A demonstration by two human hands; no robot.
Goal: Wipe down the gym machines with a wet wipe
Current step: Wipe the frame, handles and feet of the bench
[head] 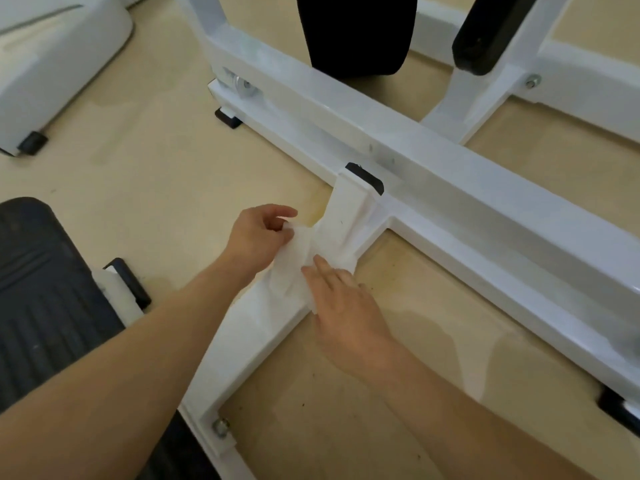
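A white wet wipe [304, 261] is seen draped over the short white floor bar [242, 341] of a gym machine, at the centre of the frame, just below the point where that bar meets the long white base beam [450, 192]. The wipe's upper left edge is pinched by the left hand [258, 233], whose fingers are curled in towards the thumb around the fabric. The right hand [346, 306] is laid on the wipe's lower right part with its fingers straight and close together, pressed flat against the bar. Both forearms are seen reaching in from the bottom of the frame.

A black end cap [365, 178] is fitted at the junction above the wipe. A bolt [220, 427] is set in the bar's near end, at lower centre. At the top of the frame a black seat pad [356, 32] and a black roller pad [485, 32] are carried by the white uprights. A dark ribbed footplate [41, 289] is seen at the left edge, and a second white machine [52, 64] at the upper left. Everything stands on a beige floor [138, 174].
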